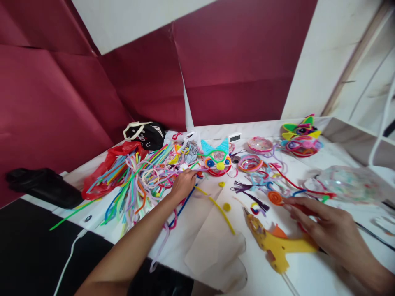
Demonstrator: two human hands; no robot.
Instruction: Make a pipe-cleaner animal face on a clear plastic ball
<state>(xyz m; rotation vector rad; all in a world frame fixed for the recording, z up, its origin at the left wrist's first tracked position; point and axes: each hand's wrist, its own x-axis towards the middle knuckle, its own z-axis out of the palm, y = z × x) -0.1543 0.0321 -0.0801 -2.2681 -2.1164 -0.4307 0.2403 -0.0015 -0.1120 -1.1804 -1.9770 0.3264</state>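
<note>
Right hand (330,232): I pinch a red pipe-cleaner stem (304,209), beside the yellow plastic glue gun (277,244).
Left hand (183,183): resting on the multicoloured pipe-cleaner pile (135,181); I cannot tell its grip.

The pile of pipe cleaners (138,183) is seen in green, blue, orange, pink and lilac. The glue gun (277,244) is coloured yellow with an orange trigger. The coil (275,198) is orange, its stem seemingly red. The counter (308,273) is white; the backdrop (240,61) maroon.

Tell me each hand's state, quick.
Left hand: curled in the pipe cleaners, grip cannot be told.
Right hand: at the orange spiral, red bit beneath, grip cannot be told.
</note>
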